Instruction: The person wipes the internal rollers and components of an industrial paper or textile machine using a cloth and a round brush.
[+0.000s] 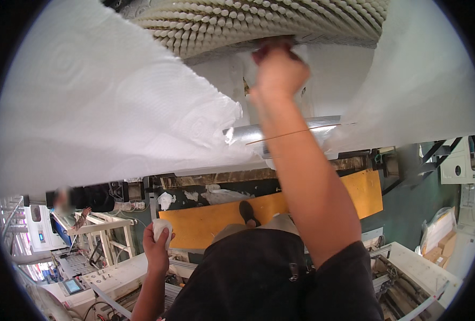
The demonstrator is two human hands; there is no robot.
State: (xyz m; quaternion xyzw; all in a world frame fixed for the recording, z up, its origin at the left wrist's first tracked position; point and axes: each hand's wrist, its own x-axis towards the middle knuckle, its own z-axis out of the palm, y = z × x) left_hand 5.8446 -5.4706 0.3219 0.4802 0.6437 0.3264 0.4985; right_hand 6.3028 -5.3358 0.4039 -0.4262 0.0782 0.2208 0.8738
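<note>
My left hand (154, 243) is closed around a small crumpled white wad (162, 232), low and to the left of my body. My right arm reaches far forward. At its end my right hand (281, 72), smeared by motion, is closed on a dark red thing (259, 55) whose kind I cannot make out. It is just below a curved bed of beige rounded pins (264, 18). A white sheet (104, 107) with a ragged torn edge spreads to the left of this hand, and more white sheet (430, 80) hangs to the right.
A shiny metal bar (243, 132) and a thin brown strip (301, 133) cross under my right forearm. I stand at a yellow platform (334, 200). White scraps (166, 200) lie beyond it. Another person (96, 198) is at the left, near a pale frame (106, 227) and a control panel (73, 286).
</note>
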